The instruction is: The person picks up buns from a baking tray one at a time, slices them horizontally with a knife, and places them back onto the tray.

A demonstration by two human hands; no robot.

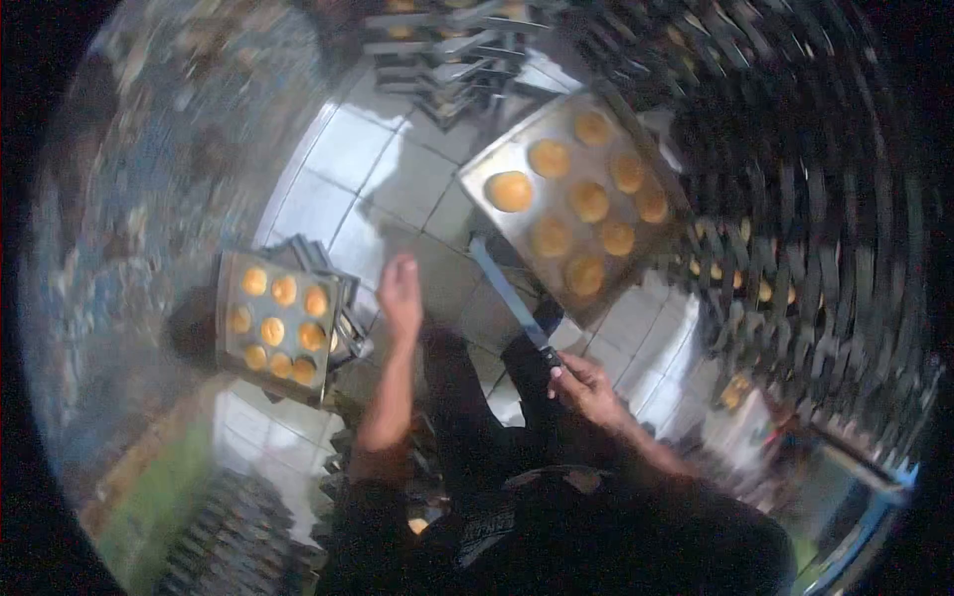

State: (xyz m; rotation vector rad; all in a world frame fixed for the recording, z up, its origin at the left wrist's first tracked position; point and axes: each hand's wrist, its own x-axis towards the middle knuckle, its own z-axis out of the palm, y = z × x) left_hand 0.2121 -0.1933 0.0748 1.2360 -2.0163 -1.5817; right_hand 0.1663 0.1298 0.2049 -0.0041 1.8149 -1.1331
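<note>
My right hand [588,388] is wrapped round the black handle of a long knife [509,296], whose blade points up and left toward a large metal tray [517,223]. Several round golden buns [589,201] lie on that tray. My left hand [400,288] is raised over the tiled floor with nothing in it, its fingers extended. To its left, a smaller-looking tray [238,353] of golden buns [272,331] rests on top of a stack of trays.
Stacked dark trays or racks [795,199] fill the right side, with more at the top [447,60] and lower left [229,536]. White tiled floor [343,149] shows between them. A blue frame [863,531] stands at the lower right.
</note>
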